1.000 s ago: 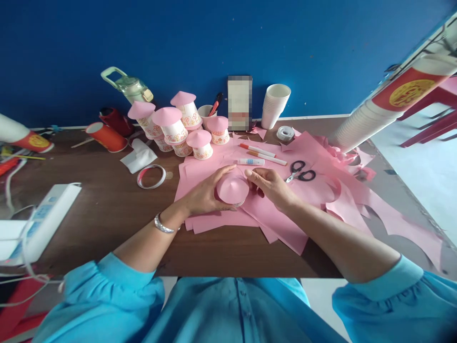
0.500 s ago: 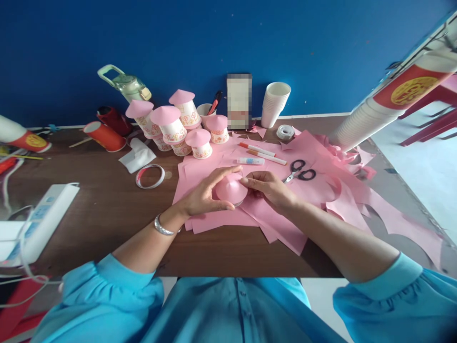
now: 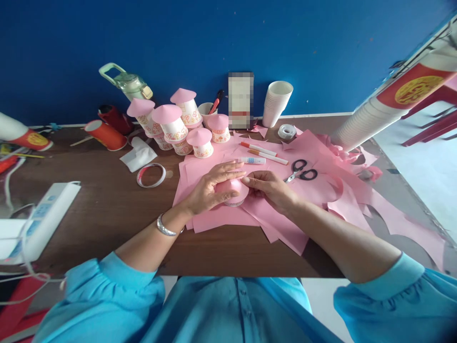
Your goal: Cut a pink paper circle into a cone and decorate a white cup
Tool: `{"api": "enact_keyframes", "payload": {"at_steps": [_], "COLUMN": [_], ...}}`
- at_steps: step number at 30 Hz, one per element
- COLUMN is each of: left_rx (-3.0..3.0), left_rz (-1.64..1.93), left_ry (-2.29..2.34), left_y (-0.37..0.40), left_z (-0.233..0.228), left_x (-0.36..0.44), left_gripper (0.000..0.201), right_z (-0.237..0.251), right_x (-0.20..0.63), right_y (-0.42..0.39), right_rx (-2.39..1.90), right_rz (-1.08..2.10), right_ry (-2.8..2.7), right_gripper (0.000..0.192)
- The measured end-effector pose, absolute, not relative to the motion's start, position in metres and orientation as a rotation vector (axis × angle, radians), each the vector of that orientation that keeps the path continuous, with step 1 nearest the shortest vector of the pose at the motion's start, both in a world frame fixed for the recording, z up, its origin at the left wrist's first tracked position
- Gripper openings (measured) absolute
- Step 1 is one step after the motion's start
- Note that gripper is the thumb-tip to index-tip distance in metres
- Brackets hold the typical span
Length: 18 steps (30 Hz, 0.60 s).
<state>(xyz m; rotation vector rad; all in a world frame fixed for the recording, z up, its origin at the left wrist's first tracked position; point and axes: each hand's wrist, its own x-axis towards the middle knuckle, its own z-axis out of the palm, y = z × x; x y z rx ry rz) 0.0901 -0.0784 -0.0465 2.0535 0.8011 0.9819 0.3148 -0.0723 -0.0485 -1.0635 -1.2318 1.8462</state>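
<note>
Between my hands a pink paper cone (image 3: 242, 192) sits like a roof on a small paper cup (image 3: 234, 203), of which only a patterned strip of the lower side shows. My left hand (image 3: 210, 187) curls over the cone from the left, its thumb across the front and its fingers along the far side. From the right, my right hand (image 3: 269, 187) pinches the cone's edge between thumb and fingers. Under both hands lie pink paper sheets (image 3: 282, 228). Just beyond the left fingertips is a glue stick (image 3: 255, 161).
Several cone-topped cups (image 3: 167, 114) stand at the back left. Scissors (image 3: 302, 170), two markers (image 3: 262, 151) and a clear tape roll (image 3: 286, 131) lie on the right side. Stacked white cups (image 3: 277, 102) stand near the wall. A white tape ring (image 3: 151, 176) and power strip (image 3: 46, 216) are left.
My left hand has closed in over the cone, its thumb moving from below the rim up onto the front. The right hand keeps its pinch at the edge.
</note>
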Motion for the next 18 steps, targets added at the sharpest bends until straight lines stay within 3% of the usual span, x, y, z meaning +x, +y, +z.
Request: {"api": "enact_keyframes", "payload": {"at_steps": [18], "left_rx": [2.110], "left_rz": [0.998], "left_ry": [0.826], "left_y": [-0.0762], "left_z": [-0.0486], "left_x": [0.0887], "left_gripper": [0.049], "right_z": [-0.0447], "right_x": [0.3127], "right_y": [-0.0749], "right_rx": [-1.051], "right_rz": [1.879], "right_ry": [-1.188], "right_gripper": [0.053]}}
